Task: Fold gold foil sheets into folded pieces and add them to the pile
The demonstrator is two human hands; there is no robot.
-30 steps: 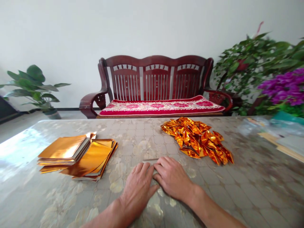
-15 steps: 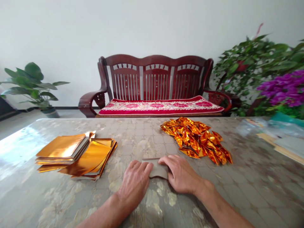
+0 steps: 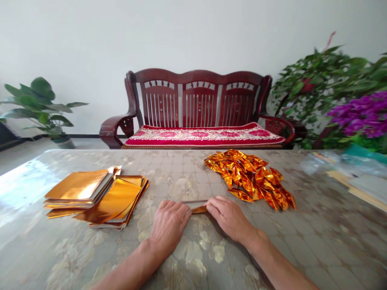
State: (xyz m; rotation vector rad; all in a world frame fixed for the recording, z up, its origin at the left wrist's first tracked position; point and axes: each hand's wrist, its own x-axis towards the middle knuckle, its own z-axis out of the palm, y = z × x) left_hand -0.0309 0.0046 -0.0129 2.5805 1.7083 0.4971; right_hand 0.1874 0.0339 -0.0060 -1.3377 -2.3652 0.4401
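Note:
A sheet of gold foil paper lies low on the table between my hands, its near edge folded up so a narrow gold strip shows. My left hand grips its left end, thumb and fingers closed. At the right end, my right hand pinches the same fold, with the fingertips partly hidden. To the left are stacks of flat gold foil paper, some sheets fanned out. Beyond my right hand lies a heap of folded, pointed gold foil pieces.
The table has a patterned, glossy cover. Clear plastic bags and pale flat sheets lie at the right. Behind stand a dark red wooden bench, a potted plant and purple flowers.
The near edge of the paper has been folded away from me. Its grey back showed between my hands before; now a thin gold strip shows. Both hands have shifted slightly forward.

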